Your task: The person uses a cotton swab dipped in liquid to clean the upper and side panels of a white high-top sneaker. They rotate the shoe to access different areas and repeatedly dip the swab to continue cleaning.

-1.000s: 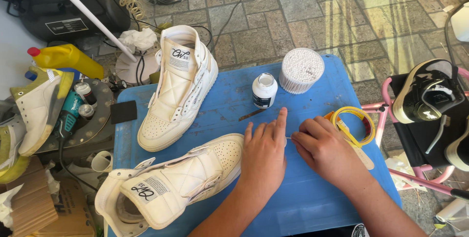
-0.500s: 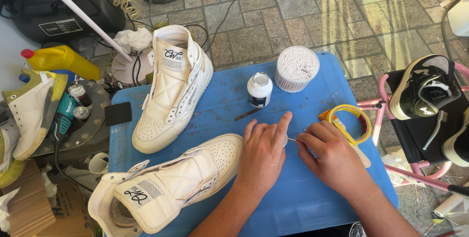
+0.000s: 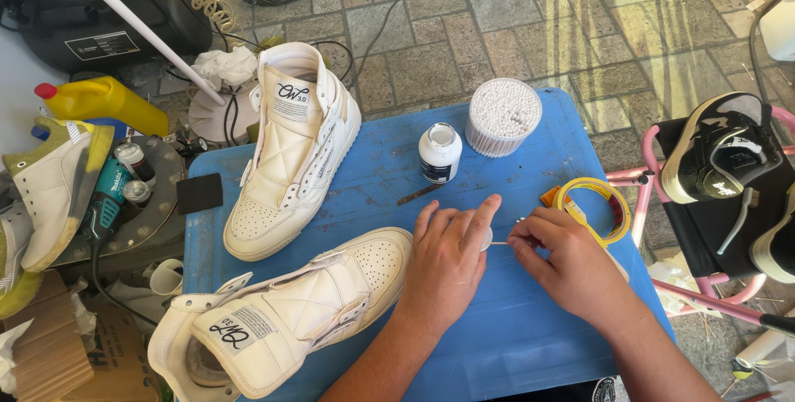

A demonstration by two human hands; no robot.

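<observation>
Both my hands rest on a blue table (image 3: 513, 344). My left hand (image 3: 447, 257) lies palm down with the index finger stretched toward a thin white cotton swab (image 3: 499, 243). My right hand (image 3: 567, 261) pinches the other end of that swab between thumb and fingers. A cream high-top sneaker (image 3: 277, 319) lies on its side just left of my left hand. A second matching sneaker (image 3: 290, 154) stands upright behind it. A roll of yellow tape (image 3: 595, 207) sits just beyond my right hand.
A small white bottle (image 3: 439, 152) and a round tub of cotton swabs (image 3: 503, 116) stand at the table's far side. A black sponge block (image 3: 199, 192) lies at the left edge. Black sneakers (image 3: 720, 158) sit on a pink rack to the right. Tools and a yellow bottle (image 3: 95, 100) crowd the left.
The view has shifted slightly. My hands stay together over the swab, with the right fingers closing in tighter on it.
</observation>
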